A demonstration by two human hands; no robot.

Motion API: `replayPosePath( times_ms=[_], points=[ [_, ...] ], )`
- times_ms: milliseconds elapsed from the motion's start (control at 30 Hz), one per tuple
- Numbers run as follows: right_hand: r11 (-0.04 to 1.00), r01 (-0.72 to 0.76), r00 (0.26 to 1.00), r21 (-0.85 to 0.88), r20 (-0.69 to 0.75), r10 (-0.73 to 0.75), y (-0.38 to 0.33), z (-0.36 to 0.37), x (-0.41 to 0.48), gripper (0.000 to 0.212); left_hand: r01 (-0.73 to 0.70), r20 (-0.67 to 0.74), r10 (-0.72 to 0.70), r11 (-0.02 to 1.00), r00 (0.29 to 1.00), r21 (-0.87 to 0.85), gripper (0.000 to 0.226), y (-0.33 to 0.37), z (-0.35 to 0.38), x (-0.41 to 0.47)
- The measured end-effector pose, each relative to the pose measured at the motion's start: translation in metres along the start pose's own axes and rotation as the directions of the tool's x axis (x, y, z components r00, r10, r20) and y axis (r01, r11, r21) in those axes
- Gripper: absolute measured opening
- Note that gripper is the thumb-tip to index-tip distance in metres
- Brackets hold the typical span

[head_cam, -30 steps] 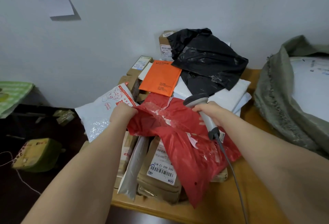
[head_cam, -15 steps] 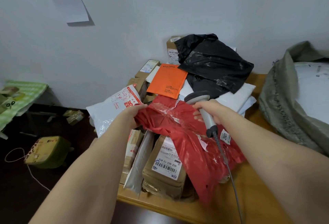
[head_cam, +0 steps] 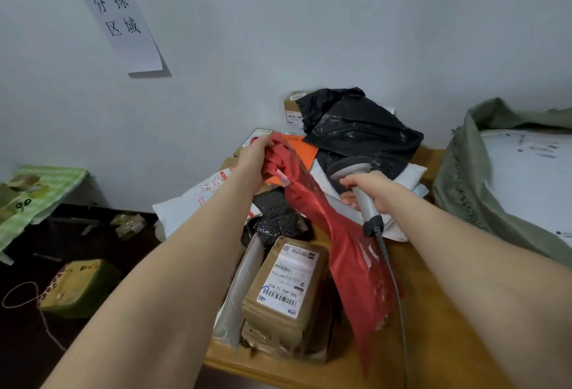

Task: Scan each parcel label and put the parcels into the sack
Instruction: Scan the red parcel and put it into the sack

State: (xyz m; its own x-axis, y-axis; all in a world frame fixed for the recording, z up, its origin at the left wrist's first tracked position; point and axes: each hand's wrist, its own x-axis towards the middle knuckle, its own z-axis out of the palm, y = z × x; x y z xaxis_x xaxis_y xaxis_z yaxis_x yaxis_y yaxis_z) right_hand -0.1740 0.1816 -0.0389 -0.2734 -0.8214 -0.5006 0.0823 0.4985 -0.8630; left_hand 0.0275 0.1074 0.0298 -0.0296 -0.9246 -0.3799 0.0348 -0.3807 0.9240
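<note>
While the left hand [head_cam: 253, 162] clenches its bunched upper end, the red bag [head_cam: 356, 265] hangs slack over the table [head_cam: 421, 305]. Its long axis runs on a slant: the gripped end is high and far, near the wall [head_cam: 309, 32], and the loose end points down toward the table's near edge and a little to the right. Strips of clear tape shine on its creased skin. Just right of it the right hand [head_cam: 368, 187] is wrapped round the handle of a grey scanner [head_cam: 349, 168], head uppermost and close beside the bag; whether they touch I cannot tell. A dark cable [head_cam: 394, 280] drops from the handle's base toward the near edge.

Under the bag lies a brown box [head_cam: 288, 289] with a barcode label facing up, and beyond it a black spotted parcel [head_cam: 275, 212]. A white mailer [head_cam: 198, 200] with red print juts off the pile's left side. Farther back, an orange mailer [head_cam: 306, 148] and a crumpled black bag [head_cam: 356, 128] lie nearer the wall. The table is light wood, pushed up to that pale wall, which carries a paper sign [head_cam: 120, 23] with hand-written characters. A green woven sack [head_cam: 458, 190] stands open at the table's right end. Left of the table the floor is dark, with a yellow-green box [head_cam: 77, 286] on it and a green checked cloth [head_cam: 37, 190] farther off.
</note>
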Motion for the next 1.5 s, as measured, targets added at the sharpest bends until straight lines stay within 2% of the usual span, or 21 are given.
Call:
replayPosePath(
  times_ms=[133, 233, 300, 367, 467, 600, 667, 833, 933, 967, 1000, 1067, 1133, 1167, 1300, 1400, 1433, 1500],
  points=[
    [0.986, 0.037, 0.996, 0.160, -0.089, -0.023, -0.014, -0.029, -0.014, 0.017, -0.111, 0.196, 0.131, 0.987, 0.972, -0.114, 0.014, 0.034, 0.046, -0.024],
    [0.965, 0.084, 0.985, 0.249, -0.166, -0.042, -0.025, -0.054, -0.024, 0.023, -0.186, 0.254, 0.223, 0.969, 0.941, -0.161, 0.013, 0.059, 0.075, -0.034],
    [0.941, 0.131, 0.971, 0.311, -0.232, -0.058, -0.028, -0.070, -0.028, 0.030, -0.261, 0.233, 0.297, 0.950, 0.926, -0.172, 0.017, 0.074, 0.092, -0.041],
    [0.914, 0.170, 0.956, 0.369, -0.286, -0.062, -0.031, -0.084, -0.034, 0.023, -0.369, 0.191, 0.388, 0.920, 0.902, -0.130, 0.021, 0.087, 0.105, -0.041],
    [0.875, 0.211, 0.944, 0.435, -0.322, -0.067, -0.031, -0.098, -0.036, 0.023, -0.504, 0.179, 0.502, 0.863, 0.846, -0.037, 0.026, 0.100, 0.116, -0.026],
    [0.877, 0.194, 0.955, 0.440, -0.289, -0.066, -0.030, -0.097, -0.033, 0.004, -0.677, 0.202, 0.647, 0.699, 0.736, 0.228, 0.037, 0.102, 0.124, 0.006],
    [0.895, 0.155, 0.968, 0.419, -0.244, -0.053, -0.030, -0.091, -0.025, 0.002, -0.689, 0.179, 0.668, 0.671, 0.722, 0.275, 0.036, 0.098, 0.127, 0.027],
    [0.948, 0.027, 0.992, 0.317, -0.123, 0.013, -0.024, -0.064, 0.014, 0.013, -0.612, 0.020, 0.624, 0.759, 0.781, 0.224, 0.034, 0.085, 0.120, 0.092],
    [0.955, -0.052, 0.988, 0.291, -0.123, 0.092, -0.014, -0.042, 0.041, 0.026, -0.600, -0.032, 0.616, 0.776, 0.787, 0.197, 0.017, 0.082, 0.105, 0.125],
    [0.957, -0.069, 0.985, 0.284, -0.131, 0.110, -0.010, -0.036, 0.051, 0.033, -0.580, -0.024, 0.596, 0.789, 0.802, 0.204, 0.008, 0.079, 0.100, 0.134],
    [0.957, -0.089, 0.980, 0.275, -0.146, 0.134, -0.006, -0.029, 0.058, 0.044, -0.540, 0.003, 0.553, 0.812, 0.833, 0.220, 0.012, 0.073, 0.094, 0.140],
    [0.958, -0.105, 0.973, 0.267, -0.171, 0.155, 0.004, -0.019, 0.080, 0.073, -0.348, 0.096, 0.334, 0.894, 0.938, 0.282, 0.040, 0.053, 0.078, 0.152],
    [0.963, -0.079, 0.973, 0.258, -0.190, 0.131, 0.016, -0.012, 0.102, 0.087, -0.133, 0.162, 0.066, 0.882, 0.985, 0.453, 0.055, 0.024, 0.059, 0.155],
    [0.965, -0.072, 0.972, 0.252, -0.198, 0.124, 0.020, -0.008, 0.108, 0.092, -0.051, 0.159, -0.041, 0.844, 0.986, 0.534, 0.066, 0.007, 0.050, 0.157],
    [0.965, -0.057, 0.971, 0.255, -0.211, 0.113, 0.028, -0.002, 0.118, 0.100, 0.113, 0.117, -0.266, 0.713, 0.957, 0.692, 0.095, -0.052, 0.027, 0.150],
    [0.962, -0.037, 0.965, 0.272, -0.241, 0.105, 0.041, -0.013, 0.131, 0.105, 0.315, 0.067, -0.518, 0.611, 0.853, 0.726, 0.099, -0.081, 0.017, 0.139],
    [0.958, -0.028, 0.963, 0.284, -0.248, 0.102, 0.043, -0.018, 0.133, 0.106, 0.337, 0.072, -0.548, 0.607, 0.834, 0.719, 0.098, -0.089, 0.015, 0.138],
    [0.957, -0.026, 0.959, 0.289, -0.263, 0.105, 0.030, -0.019, 0.108, 0.098, 0.268, 0.132, -0.482, 0.670, 0.866, 0.692, 0.087, -0.096, 0.022, 0.135]
  ],
)
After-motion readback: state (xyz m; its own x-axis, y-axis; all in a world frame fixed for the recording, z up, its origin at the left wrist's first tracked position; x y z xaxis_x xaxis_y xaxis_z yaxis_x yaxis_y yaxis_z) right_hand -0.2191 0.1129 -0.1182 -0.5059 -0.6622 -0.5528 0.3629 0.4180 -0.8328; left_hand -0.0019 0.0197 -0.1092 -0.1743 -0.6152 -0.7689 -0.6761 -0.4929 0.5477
